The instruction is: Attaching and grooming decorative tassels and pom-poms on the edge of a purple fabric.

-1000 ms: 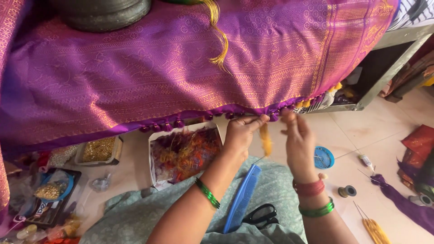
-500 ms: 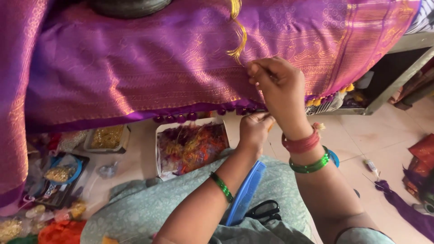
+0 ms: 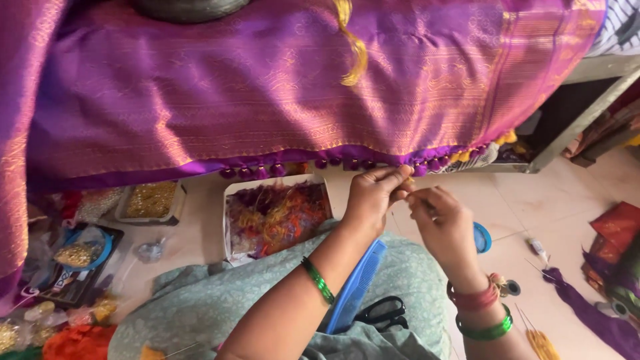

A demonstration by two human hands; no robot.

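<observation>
A purple sari (image 3: 267, 100) with gold patterns hangs over a raised surface, and a row of small purple tassels (image 3: 267, 171) lines its lower hem. My left hand (image 3: 373, 200) pinches the hem near the tassels at the right. Just beside it, my right hand (image 3: 445, 230) has its fingers closed on something thin, seemingly a thread or needle, close to the left fingertips. A yellow thread bundle (image 3: 353, 57) lies on the sari above. On my lap rest a blue comb (image 3: 357, 290) and black scissors (image 3: 381, 313).
A white box of mixed thread scraps (image 3: 277, 217) sits on the floor under the hem. Trays of gold beads (image 3: 150, 200) and small containers crowd the left. A blue round lid (image 3: 481, 238), yellow threads (image 3: 540, 343) and purple cloth (image 3: 590, 310) lie at the right.
My right hand rose high over the sari half a second ago and has come back down beside the left hand at the hem. The left hand stayed at the hem.
</observation>
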